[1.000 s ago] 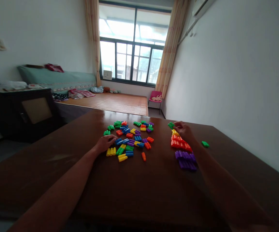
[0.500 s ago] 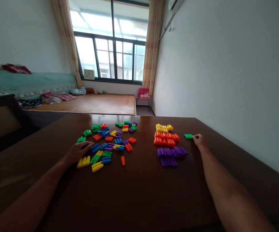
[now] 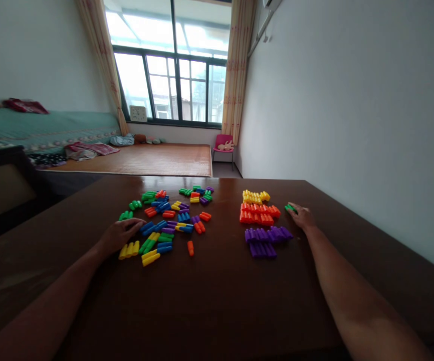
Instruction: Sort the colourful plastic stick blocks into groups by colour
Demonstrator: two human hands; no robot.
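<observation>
My right hand (image 3: 301, 216) is at the right side of the table, its fingers closed over a green plastic block (image 3: 289, 207) that is partly covered by them. My left hand (image 3: 120, 233) rests at the left of a mixed heap, fingers stretched out and thumb apart, the tips beside a blue ribbed block (image 3: 147, 229). Just below that hand lies a yellow block (image 3: 129, 249). Between the hands stand single-colour groups: yellow blocks (image 3: 255, 196), orange blocks (image 3: 259, 214) and purple blocks (image 3: 264, 240).
Loose green, blue, orange, yellow and purple blocks are spread over the left half of the brown table (image 3: 217, 306). One orange block (image 3: 190, 248) lies apart from them. Past the table are a low bed (image 3: 157, 159), a pink chair (image 3: 222, 142) and a wall (image 3: 345, 100) at right.
My right hand has moved slightly left and forward, and its fingers now cover more of the green block. My left hand stays in place.
</observation>
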